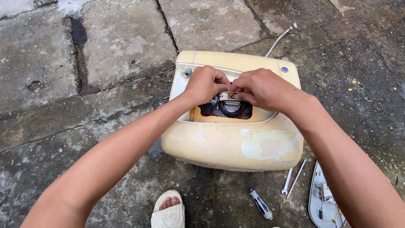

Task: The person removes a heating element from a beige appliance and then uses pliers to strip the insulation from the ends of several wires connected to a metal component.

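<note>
- Poking into view at 6 o'clock: a foot in a pale sandal [169,212], resting on the wet concrete ground [105,50].
- Lying just to its right, near 5 o'clock: a screwdriver [261,204] with a white and blue handle, and beside that a thin spanner [287,182] next to a slim metal rod [296,178].
- Sitting at the bottom right corner: a pale cover plate [317,198] with small wires and parts on its inner face (only partly in frame).
- Filling the centre: a cream, yellowed water-heater casing [232,145], lying on the ground with its opening facing up, a rusty dark round fitting [230,108] showing inside.
- Hovering over that opening from 9 o'clock: the left hand [204,84], fingers curled and pinching a small metal piece [230,91] above the fitting.
- Meeting it from 3 o'clock: the right hand [261,88], fingers bent and pressed together on the same small piece, fingertips of both hands touching.
- Trailing away toward 1 o'clock behind the casing: a thin braided hose [280,38] with a metal end, lying on the concrete.
</note>
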